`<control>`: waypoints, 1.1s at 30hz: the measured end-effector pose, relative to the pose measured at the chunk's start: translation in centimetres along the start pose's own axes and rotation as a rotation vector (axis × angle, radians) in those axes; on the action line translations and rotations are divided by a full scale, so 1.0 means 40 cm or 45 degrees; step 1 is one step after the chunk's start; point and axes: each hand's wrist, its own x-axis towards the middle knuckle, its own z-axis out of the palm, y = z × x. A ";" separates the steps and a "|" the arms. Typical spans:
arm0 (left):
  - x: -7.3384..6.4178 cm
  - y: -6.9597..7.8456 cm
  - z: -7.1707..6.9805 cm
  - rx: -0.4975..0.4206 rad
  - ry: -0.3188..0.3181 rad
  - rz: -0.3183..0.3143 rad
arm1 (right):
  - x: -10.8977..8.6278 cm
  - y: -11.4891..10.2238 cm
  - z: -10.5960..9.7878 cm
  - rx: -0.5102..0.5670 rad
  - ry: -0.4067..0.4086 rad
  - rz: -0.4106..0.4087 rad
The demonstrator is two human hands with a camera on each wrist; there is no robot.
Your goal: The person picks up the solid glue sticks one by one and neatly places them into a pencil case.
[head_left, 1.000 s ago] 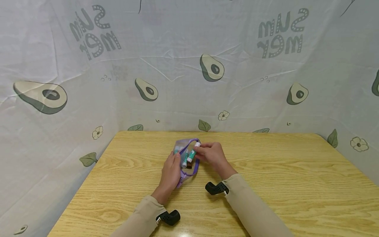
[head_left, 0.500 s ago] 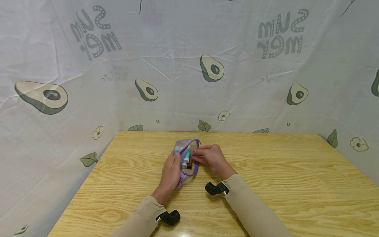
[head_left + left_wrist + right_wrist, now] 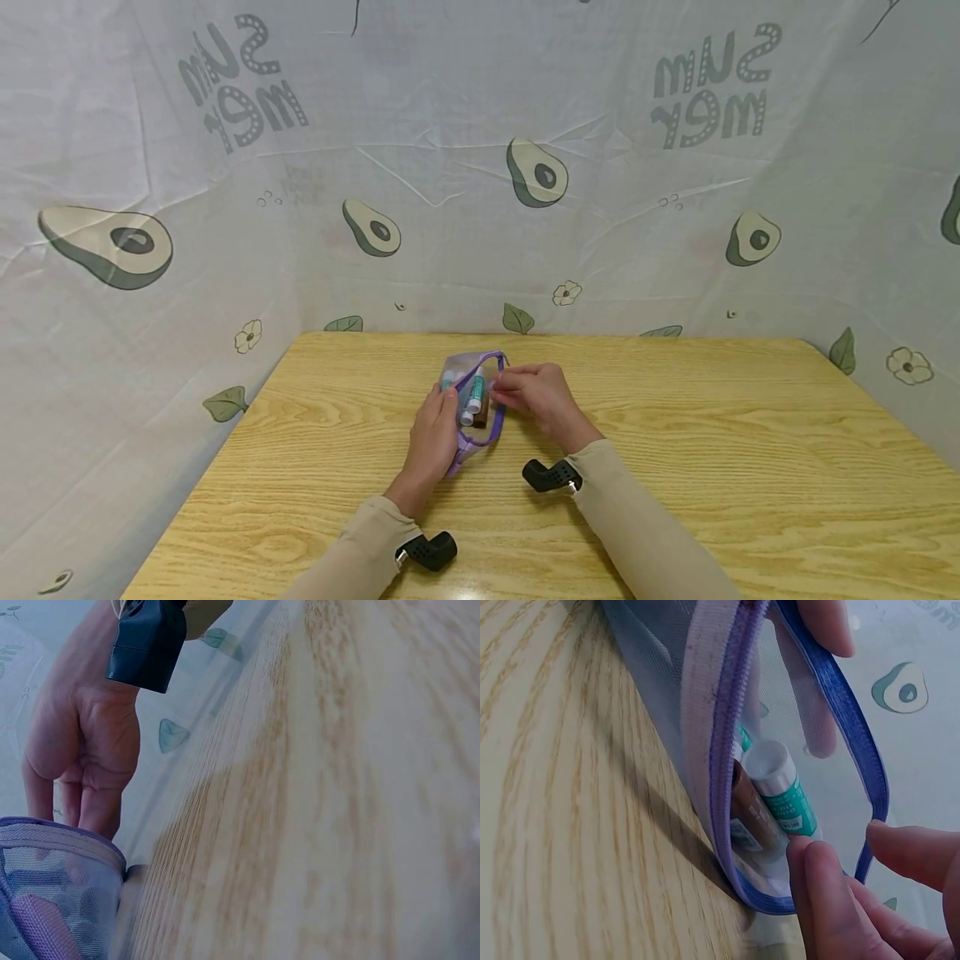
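My left hand (image 3: 437, 429) grips the left side of a see-through mesh zipper pouch (image 3: 495, 427) with purple edging, its mouth facing right. Inside lie a white-and-teal glue stick (image 3: 476, 392), other white-ended sticks and a brown tube (image 3: 481, 413). The right wrist view shows the white end of the glue stick (image 3: 788, 796) beside the brown tube (image 3: 754, 810), just within the mouth. My right hand (image 3: 542, 400) is at the pouch's right edge. Its thumb touches the purple zipper edge (image 3: 879, 796). The other fingers are at the mouth, apart from the thumb.
The pouch is over a light wood-grain table (image 3: 712, 450). A pale cloth (image 3: 450, 100) printed with avocados hangs behind the table and along its sides. A black device is worn on each wrist, the left one (image 3: 431, 551) and the right one (image 3: 547, 476).
The right hand lets go of the glue stick it held over the pouch mouth, and the stick now lies inside. The right fingers draw back slightly to the pouch's right edge. The left hand stays put.
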 end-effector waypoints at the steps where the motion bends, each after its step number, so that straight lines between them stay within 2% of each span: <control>1: 0.000 0.000 0.000 0.001 0.002 -0.001 | 0.001 0.000 -0.002 0.005 0.005 -0.003; 9: 0.002 0.000 0.001 0.009 -0.008 -0.014 | -0.001 -0.007 -0.012 0.002 0.002 -0.006; 21: 0.005 0.005 -0.007 0.051 -0.021 0.069 | 0.003 -0.004 -0.013 -0.030 -0.022 -0.004; 33: 0.005 0.001 -0.005 0.041 -0.010 0.066 | 0.010 0.006 -0.016 -0.072 -0.016 0.007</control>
